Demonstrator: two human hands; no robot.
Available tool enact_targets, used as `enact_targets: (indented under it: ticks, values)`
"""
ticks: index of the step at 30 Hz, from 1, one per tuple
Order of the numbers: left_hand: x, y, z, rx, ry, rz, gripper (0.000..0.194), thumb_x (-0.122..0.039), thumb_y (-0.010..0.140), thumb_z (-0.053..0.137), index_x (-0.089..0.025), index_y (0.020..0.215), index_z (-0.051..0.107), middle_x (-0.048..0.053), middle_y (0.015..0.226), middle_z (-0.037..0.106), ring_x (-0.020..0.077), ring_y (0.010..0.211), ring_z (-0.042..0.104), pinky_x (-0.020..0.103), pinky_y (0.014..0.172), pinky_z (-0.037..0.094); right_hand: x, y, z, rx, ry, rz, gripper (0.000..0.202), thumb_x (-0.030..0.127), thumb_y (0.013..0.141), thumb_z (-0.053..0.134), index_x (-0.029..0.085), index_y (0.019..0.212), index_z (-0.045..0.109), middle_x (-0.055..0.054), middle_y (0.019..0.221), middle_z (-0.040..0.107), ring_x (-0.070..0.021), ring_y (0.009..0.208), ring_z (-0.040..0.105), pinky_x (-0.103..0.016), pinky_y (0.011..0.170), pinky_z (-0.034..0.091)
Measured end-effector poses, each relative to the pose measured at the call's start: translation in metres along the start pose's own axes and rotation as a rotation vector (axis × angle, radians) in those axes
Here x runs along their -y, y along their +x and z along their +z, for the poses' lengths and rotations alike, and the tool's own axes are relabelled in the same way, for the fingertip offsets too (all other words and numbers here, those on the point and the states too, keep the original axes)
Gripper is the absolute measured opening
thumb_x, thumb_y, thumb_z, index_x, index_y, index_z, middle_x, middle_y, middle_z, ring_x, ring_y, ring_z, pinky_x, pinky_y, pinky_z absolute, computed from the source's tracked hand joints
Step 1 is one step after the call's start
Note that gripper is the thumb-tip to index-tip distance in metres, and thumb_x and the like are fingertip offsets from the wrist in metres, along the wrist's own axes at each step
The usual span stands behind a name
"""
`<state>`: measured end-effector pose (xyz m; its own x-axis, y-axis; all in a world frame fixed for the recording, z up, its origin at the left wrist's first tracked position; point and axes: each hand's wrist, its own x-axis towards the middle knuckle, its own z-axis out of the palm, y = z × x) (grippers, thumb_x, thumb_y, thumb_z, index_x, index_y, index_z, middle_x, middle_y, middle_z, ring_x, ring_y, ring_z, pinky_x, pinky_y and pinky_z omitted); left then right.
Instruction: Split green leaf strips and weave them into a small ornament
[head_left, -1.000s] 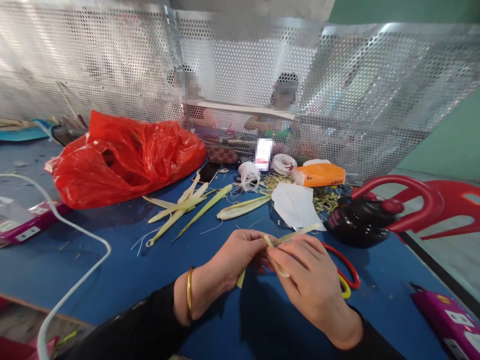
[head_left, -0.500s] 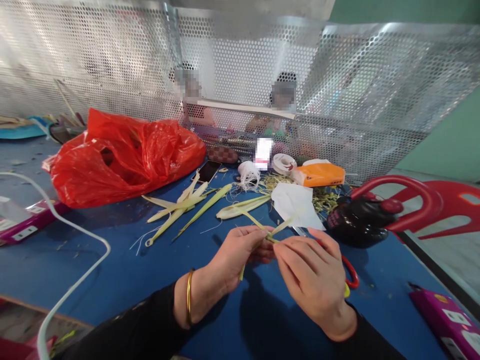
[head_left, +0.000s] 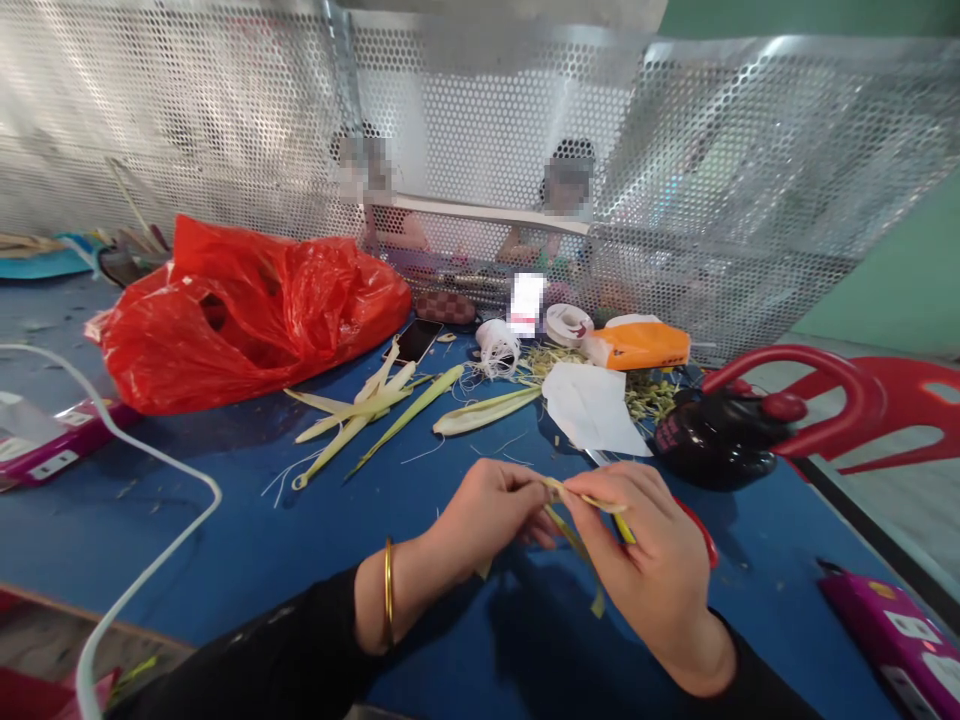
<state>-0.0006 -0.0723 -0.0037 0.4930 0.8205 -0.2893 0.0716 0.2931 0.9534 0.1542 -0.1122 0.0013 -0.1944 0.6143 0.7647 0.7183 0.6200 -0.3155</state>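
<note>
The pale plant-leaf strip (head_left: 604, 505) is held above the blue table (head_left: 285, 555), on the near side of the white paper sheet (head_left: 596, 408). Its pinched length runs nearly level from left to right, dipping slightly at the right end; a narrow tail slants down and rightward, tip toward the wearer — whether it is the same piece cannot be told. The strip looks thin, flat and pliable, yellowish green.

The left hand (head_left: 491, 515) is mostly closed, thumb over curled fingers, gripping the strip at the thumb tip; the right hand (head_left: 649, 545), back upward, pinches it between thumb and forefinger, other fingers bent. Both wrists angle inward, fingertips almost meeting.

Left of the sheet lie a tapering, hollowed leaf (head_left: 487, 412) and, farther left, crossed leaves (head_left: 360, 408); scissors (head_left: 703, 535) with smooth red handles lie nearer than the sheet, partly hidden.
</note>
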Motion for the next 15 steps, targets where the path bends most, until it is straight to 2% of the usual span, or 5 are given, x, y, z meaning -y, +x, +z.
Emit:
enact_targets:
  ticks: [3,7,11,15]
  values:
    - [-0.008,-0.001,0.000,-0.051,-0.260,-0.039,0.018,-0.024,0.074,0.056,-0.013,0.078,0.069,0.002,0.061,0.064,0.0117,0.056,0.060,0.021,0.057,0.045,0.002,-0.002,0.004,0.029,-0.129,-0.152,0.013,0.006,0.085,0.060,0.017,0.091,0.063,-0.003,0.080,0.069,-0.0164,0.074,0.061,-0.036,0.081,0.043]
    - [-0.011,-0.003,0.000,-0.055,-0.503,-0.049,0.020,-0.024,0.075,0.054,-0.013,0.079,0.071,0.003,0.069,0.064,0.0121,0.062,0.058,0.022,0.060,0.048,0.000,-0.004,0.010,0.103,-0.232,-0.222,0.013,0.010,0.089,0.057,0.017,0.094,0.066,-0.003,0.086,0.072,-0.0185,0.083,0.064,-0.041,0.094,0.038]
    - [-0.006,-0.002,0.000,-0.030,-0.480,-0.014,0.018,-0.023,0.073,0.067,-0.010,0.085,0.071,0.004,0.071,0.063,0.0104,0.062,0.056,0.020,0.060,0.047,-0.001,-0.006,0.013,0.163,-0.259,-0.272,0.020,0.011,0.090,0.052,0.017,0.102,0.067,-0.004,0.096,0.072,-0.0200,0.092,0.063,-0.043,0.100,0.033]
    - [-0.003,0.000,0.000,-0.121,-0.493,-0.010,0.021,-0.022,0.075,0.066,-0.009,0.092,0.069,0.002,0.066,0.061,0.0091,0.055,0.053,0.020,0.055,0.044,0.002,-0.006,0.013,0.211,-0.235,-0.270,0.021,0.023,0.090,0.056,0.014,0.105,0.067,-0.008,0.100,0.071,-0.0233,0.097,0.060,-0.045,0.102,0.032]
